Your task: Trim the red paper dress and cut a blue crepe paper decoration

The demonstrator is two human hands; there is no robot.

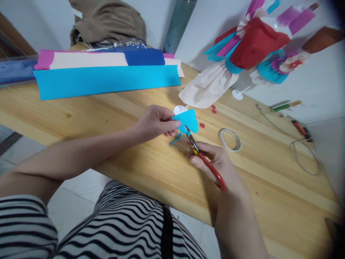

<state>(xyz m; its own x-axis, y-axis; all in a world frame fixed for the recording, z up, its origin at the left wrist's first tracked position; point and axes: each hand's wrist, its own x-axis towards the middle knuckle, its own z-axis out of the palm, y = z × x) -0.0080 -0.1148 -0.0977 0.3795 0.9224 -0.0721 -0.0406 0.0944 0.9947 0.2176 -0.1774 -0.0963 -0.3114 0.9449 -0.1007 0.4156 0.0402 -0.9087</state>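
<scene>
Left hand [157,121] pinches the left corner of a small cyan piece [190,120], thumb on top, fingers curled below; right hand [221,162] is closed on red-handled scissors [208,163], fingers around the grips. Hands apart, bridged only by piece and blades. Piece is held up over the wooden table [129,151], middle of view, to the right of the left fingertips and far-left of the right hand. Left hand is the nearer one, touching it directly; the right reaches it only through the scissors. Key relation: piece runs roughly left to right, narrower at the pinch, wider at the free right end, while scissors slant from near-right to far-left, so blades cross its near edge at an angle, tips on the piece just right of the left thumb. Clearance from that thumb looks like the thing to watch. How far the blades are parted: cannot tell. Thin cyan strip [175,139] hangs just below the near edge; whether it is attached, unclear. White disc [178,109] shows partly behind the piece, red scraps [202,125] just right, tape roll [238,144] farther right.
</scene>
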